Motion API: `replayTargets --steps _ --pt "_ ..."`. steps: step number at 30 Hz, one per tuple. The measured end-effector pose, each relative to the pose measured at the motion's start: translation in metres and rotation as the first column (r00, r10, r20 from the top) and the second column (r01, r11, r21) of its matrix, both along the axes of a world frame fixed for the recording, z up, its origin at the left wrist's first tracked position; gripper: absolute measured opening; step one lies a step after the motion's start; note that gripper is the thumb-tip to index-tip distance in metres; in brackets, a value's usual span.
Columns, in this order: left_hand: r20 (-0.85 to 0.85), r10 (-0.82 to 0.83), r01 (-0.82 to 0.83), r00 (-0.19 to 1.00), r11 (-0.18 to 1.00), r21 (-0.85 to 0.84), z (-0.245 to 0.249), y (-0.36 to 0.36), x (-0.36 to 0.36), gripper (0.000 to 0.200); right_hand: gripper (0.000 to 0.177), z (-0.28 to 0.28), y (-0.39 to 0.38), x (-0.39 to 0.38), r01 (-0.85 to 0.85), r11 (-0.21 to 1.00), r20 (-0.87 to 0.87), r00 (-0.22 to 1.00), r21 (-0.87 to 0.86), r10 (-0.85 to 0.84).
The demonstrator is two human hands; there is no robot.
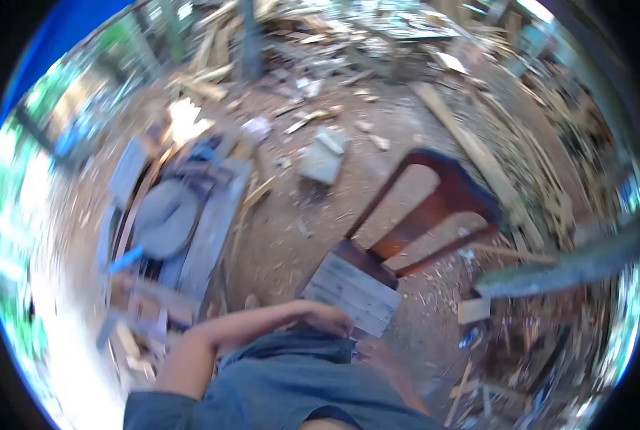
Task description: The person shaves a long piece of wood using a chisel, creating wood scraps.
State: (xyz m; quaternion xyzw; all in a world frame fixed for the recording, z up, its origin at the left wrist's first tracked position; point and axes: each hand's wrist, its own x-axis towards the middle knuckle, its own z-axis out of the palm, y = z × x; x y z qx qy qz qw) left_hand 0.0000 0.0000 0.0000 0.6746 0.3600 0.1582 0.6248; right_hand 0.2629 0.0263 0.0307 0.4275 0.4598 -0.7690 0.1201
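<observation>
A chair (442,208) with a dark reddish-brown curved back stands before me, its grey slatted seat (352,294) toward my body. At the near left corner of that seat is my left hand (327,319), fingers curled in; whatever they may hold is hidden. Just past the seat's near edge, close to my waist, my right hand (378,353) is low and smeared by motion, so I cannot tell how its fingers are set.
On the left a wooden workbench (216,222) carries a round grey disc (166,218) and a blue strip (125,259). A small block-like stool (322,159) sits ahead on the dirt floor. Planks (470,150) and wood scraps lie about; a thick beam (563,265) juts in from the right.
</observation>
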Motion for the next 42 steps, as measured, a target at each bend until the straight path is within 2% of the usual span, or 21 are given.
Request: replayTargets --steps 2,3,5,7,9,12,14,16,20,22,24,26,27,28,29,33,35,36,38,40,42 --pt "0.114 -0.056 0.074 0.992 0.984 -0.160 0.014 -0.014 0.041 0.029 0.029 0.029 0.006 0.037 0.105 0.990 0.077 0.992 -0.096 -0.097" --pt "0.072 0.021 -0.017 0.997 0.998 -0.057 -0.013 0.020 -0.038 0.029 0.029 -0.021 0.043 -0.032 0.016 1.000 0.031 0.999 0.006 -0.016" --pt "0.128 0.093 -0.074 0.987 0.987 -0.140 0.003 -0.013 -0.030 0.032 0.030 -0.036 0.029 -0.002 0.066 0.986 -0.125 0.989 -0.150 -0.085" --pt "0.050 0.194 -0.183 0.980 0.969 -0.167 0.024 -0.038 -0.039 0.032 0.030 -0.040 0.022 -0.015 0.007 0.984 -0.088 0.996 -0.180 -0.024" --pt "-0.050 0.181 -0.181 0.982 0.983 0.014 0.028 -0.045 -0.043 0.034 0.031 -0.033 0.026 -0.025 -0.005 0.986 -0.049 0.999 -0.169 -0.003" --pt "0.046 0.191 -0.195 0.981 0.974 0.115 0.017 -0.058 -0.061 0.031 0.033 -0.019 0.031 -0.045 -0.064 0.949 0.032 0.996 -0.307 0.078" --pt "0.026 0.248 -0.249 0.968 0.954 0.165 0.016 -0.062 -0.069 0.028 0.034 -0.040 0.031 -0.051 -0.145 0.983 -0.065 0.988 -0.109 0.138" --pt "0.003 0.320 -0.314 0.947 0.928 0.199 0.014 -0.074 -0.077 0.025 0.034 -0.053 0.038 -0.057 -0.205 0.974 -0.022 0.979 -0.095 0.204" --pt "-0.020 0.518 -0.468 0.855 0.789 0.397 0.008 -0.107 -0.097 0.014 0.035 -0.021 0.022 -0.099 -0.271 0.963 0.079 0.960 0.002 0.270" --pt "-0.013 0.554 -0.482 0.832 0.735 0.476 0.011 -0.112 -0.114 0.012 0.034 -0.016 0.015 -0.122 -0.275 0.961 0.100 0.957 0.005 0.273" --pt "-0.083 0.623 -0.382 0.777 0.573 0.725 0.016 -0.112 -0.133 0.011 0.034 -0.009 0.012 -0.148 -0.281 0.960 0.130 0.952 0.007 0.278" --pt "-0.083 0.620 -0.385 0.780 0.580 0.718 0.019 -0.118 -0.149 0.011 0.032 -0.002 0.007 -0.180 -0.400 0.916 -0.017 0.917 -0.024 0.400" --pt "-0.088 0.608 -0.374 0.789 0.589 0.717 0.019 -0.121 -0.155 0.011 0.032 -0.003 0.004 -0.189 -0.407 0.913 -0.007 0.913 -0.025 0.407" --pt "-0.201 0.570 -0.332 0.797 0.692 0.641 0.019 -0.126 -0.159 0.013 0.030 -0.006 0.001 -0.199 -0.388 0.920 0.015 0.921 -0.048 0.389" --pt "-0.197 0.576 -0.337 0.793 0.685 0.646 0.019 -0.134 -0.165 0.013 0.028 -0.008 -0.001 -0.210 -0.367 0.928 0.034 0.929 -0.067 0.369" --pt "-0.135 0.599 -0.511 0.789 0.763 0.397 0.003 -0.161 -0.176 0.020 0.025 -0.006 -0.029 -0.242 -0.392 0.916 0.075 0.919 0.088 0.386" --pt "-0.161 0.595 -0.535 0.788 0.790 0.300 -0.009 -0.167 -0.175 0.022 0.023 -0.016 -0.039 -0.246 -0.469 0.708 0.095 0.861 0.528 0.499" --pt "-0.156 0.590 -0.530 0.792 0.793 0.301 -0.009 -0.169 -0.176 0.022 0.023 -0.017 -0.045 -0.248 -0.472 0.700 0.102 0.859 0.536 0.502" --pt "-0.143 0.599 -0.536 0.788 0.782 0.319 -0.008 -0.165 -0.182 0.022 0.023 -0.018 -0.051 -0.255 -0.390 0.418 0.070 0.795 0.821 0.603" --pt "-0.253 0.587 -0.496 0.769 0.797 0.344 0.002 -0.167 -0.189 0.020 0.023 -0.021 -0.047 -0.262 -0.413 0.342 0.121 0.768 0.844 0.629" --pt "-0.206 0.631 -0.529 0.748 0.754 0.389 0.004 -0.168 -0.194 0.018 0.023 -0.020 -0.041 -0.271 -0.430 0.273 0.161 0.738 0.860 0.656"
